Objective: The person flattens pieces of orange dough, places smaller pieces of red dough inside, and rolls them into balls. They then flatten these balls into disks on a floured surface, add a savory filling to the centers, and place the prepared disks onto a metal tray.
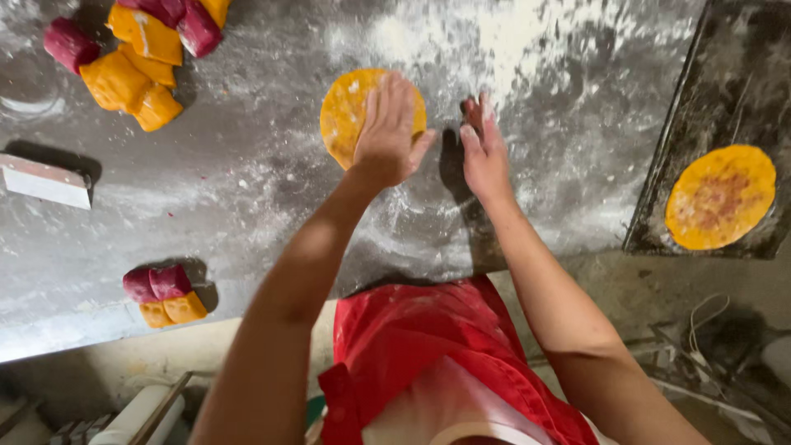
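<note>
Orange-yellow, the flattened dough disc [353, 111] lies round on the floured steel table [247, 189] at twelve o'clock — no long axis to speak of. Left hand [387, 132] presses flat on it, fingers together; right hand [484, 148] stands on edge just beside, fingers straight (holding nothing). No packages or labels show — a second disc [721, 198] rests on a dark board [725, 82] at three o'clock.

The left hand [387, 132] lies flat on a dough disc [350, 111] on the floured table [247, 189]. The right hand [484, 152] stands on edge just right of it, apart from the disc. Far left sits a pile of dough pieces [136, 58], with a scraper [45, 181] nearer. A small dough lump [165, 295] lies by the near edge. To the right, a second disc [721, 198] rests on a board [725, 74].
</note>
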